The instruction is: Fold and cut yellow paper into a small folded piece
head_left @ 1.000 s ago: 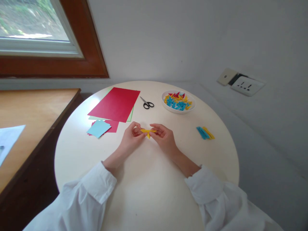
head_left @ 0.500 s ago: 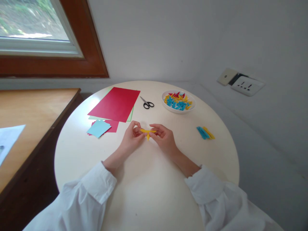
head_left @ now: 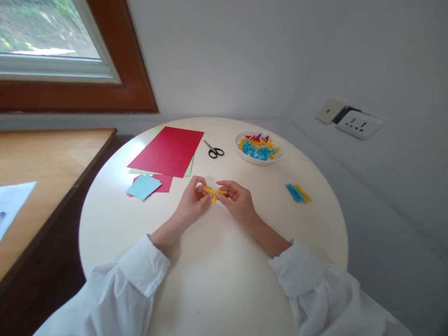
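Over the middle of the round white table (head_left: pixel 210 270), both my hands pinch a small folded yellow paper piece (head_left: pixel 214 192). My left hand (head_left: pixel 192 199) grips its left end with fingertips closed. My right hand (head_left: pixel 236 198) grips the right end the same way. A pointed flap of the yellow paper hangs down between the two hands. Both wrists rest near the tabletop, and white sleeves cover my forearms.
A red sheet (head_left: pixel 168 150) lies on green paper at the back left, with a light blue sheet (head_left: pixel 143 186) in front. Black scissors (head_left: pixel 213 150) and a white bowl (head_left: pixel 259 147) of folded coloured pieces sit behind. Blue and yellow strips (head_left: pixel 298 192) lie right. A wooden desk (head_left: pixel 42 172) stands left.
The yellow paper's hanging flap has shifted slightly left and my fingertips have closed in a little. Hands stay in the same place.
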`<control>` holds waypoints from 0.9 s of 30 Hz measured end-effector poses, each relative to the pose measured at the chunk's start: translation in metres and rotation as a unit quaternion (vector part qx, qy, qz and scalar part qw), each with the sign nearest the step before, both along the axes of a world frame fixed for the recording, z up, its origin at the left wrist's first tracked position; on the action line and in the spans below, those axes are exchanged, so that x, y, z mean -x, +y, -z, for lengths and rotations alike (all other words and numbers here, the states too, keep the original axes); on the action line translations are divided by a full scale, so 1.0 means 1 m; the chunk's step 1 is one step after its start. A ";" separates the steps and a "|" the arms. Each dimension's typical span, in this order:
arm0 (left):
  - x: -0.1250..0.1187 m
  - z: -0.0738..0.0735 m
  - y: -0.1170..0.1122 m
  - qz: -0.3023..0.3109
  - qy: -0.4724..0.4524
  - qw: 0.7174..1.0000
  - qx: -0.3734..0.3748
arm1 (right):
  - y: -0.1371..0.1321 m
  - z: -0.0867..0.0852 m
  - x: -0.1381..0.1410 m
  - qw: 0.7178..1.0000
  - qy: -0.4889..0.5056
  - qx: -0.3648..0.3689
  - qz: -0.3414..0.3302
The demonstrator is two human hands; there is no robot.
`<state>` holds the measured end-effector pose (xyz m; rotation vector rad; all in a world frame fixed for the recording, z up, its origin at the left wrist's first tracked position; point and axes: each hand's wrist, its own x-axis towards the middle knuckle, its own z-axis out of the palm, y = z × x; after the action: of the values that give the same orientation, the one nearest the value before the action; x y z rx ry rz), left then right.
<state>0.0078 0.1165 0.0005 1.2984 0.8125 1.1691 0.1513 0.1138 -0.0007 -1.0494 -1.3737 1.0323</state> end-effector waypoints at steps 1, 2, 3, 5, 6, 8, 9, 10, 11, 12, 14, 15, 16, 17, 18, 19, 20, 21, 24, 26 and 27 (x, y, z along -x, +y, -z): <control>0.000 0.001 0.000 0.000 0.002 1.000 -0.003 | 0.000 0.000 0.000 1.000 0.000 0.001 -0.001; 0.000 0.001 0.000 -0.001 0.004 1.000 -0.005 | 0.000 0.000 0.000 1.000 0.001 0.002 -0.003; 0.000 0.001 0.001 -0.003 0.007 1.000 -0.006 | 0.000 0.000 0.000 1.000 0.001 0.002 -0.004; 0.000 0.001 0.001 -0.012 0.013 1.000 -0.004 | 0.000 0.000 0.000 1.000 -0.001 0.000 -0.001; 0.000 0.001 0.001 -0.019 0.018 1.000 -0.001 | 0.000 0.000 0.000 1.000 -0.003 -0.003 0.003; 0.001 -0.001 0.001 -0.037 0.034 0.999 -0.002 | 0.000 0.000 -0.001 1.000 -0.008 -0.013 0.015; 0.001 -0.002 0.001 -0.050 0.044 0.998 -0.008 | 0.000 -0.001 -0.001 0.999 -0.011 -0.020 0.022; 0.002 -0.004 0.001 -0.063 0.055 0.996 -0.015 | 0.000 -0.001 -0.002 0.999 -0.016 -0.028 0.029; 0.002 -0.005 0.002 -0.077 0.065 0.995 -0.021 | 0.000 -0.001 -0.002 0.998 -0.022 -0.036 0.036; 0.003 -0.005 0.002 -0.089 0.073 0.993 -0.025 | 0.000 -0.001 -0.003 0.998 -0.031 -0.045 0.044; 0.004 -0.006 0.002 -0.105 0.081 0.991 -0.022 | 0.000 -0.001 -0.003 0.995 -0.052 -0.062 0.055; 0.004 -0.006 0.003 -0.108 0.082 0.991 -0.018 | 0.000 -0.002 -0.003 0.994 -0.063 -0.070 0.057; 0.004 -0.006 0.003 -0.107 0.082 0.991 -0.015 | -0.001 -0.002 -0.003 0.993 -0.074 -0.078 0.058; 0.005 -0.006 0.003 -0.104 0.079 0.991 -0.013 | -0.001 -0.002 -0.004 0.991 -0.084 -0.086 0.055; 0.005 -0.006 0.003 -0.102 0.077 0.992 -0.013 | -0.001 -0.003 -0.004 0.990 -0.092 -0.095 0.052; 0.005 -0.006 0.003 -0.101 0.075 0.992 -0.014 | -0.001 -0.003 -0.004 0.989 -0.097 -0.103 0.047; 0.005 -0.006 0.003 -0.100 0.074 0.992 -0.016 | -0.002 -0.003 -0.003 0.988 -0.099 -0.111 0.043; 0.004 -0.006 0.003 -0.101 0.074 0.992 -0.019 | -0.002 -0.004 -0.003 0.987 -0.099 -0.118 0.041; 0.004 -0.007 0.002 -0.106 0.080 0.991 -0.028 | -0.002 -0.004 -0.003 0.986 -0.098 -0.125 0.040; 0.003 -0.007 0.002 -0.109 0.087 0.990 -0.033 | -0.002 -0.004 -0.003 0.986 -0.102 -0.126 0.043; 0.003 -0.007 0.002 -0.111 0.092 0.989 -0.036 | -0.002 -0.004 -0.003 0.985 -0.106 -0.127 0.045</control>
<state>0.0047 0.1186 0.0079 1.4185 1.0803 1.2752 0.1543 0.1118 0.0030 -1.0402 -1.5687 0.6722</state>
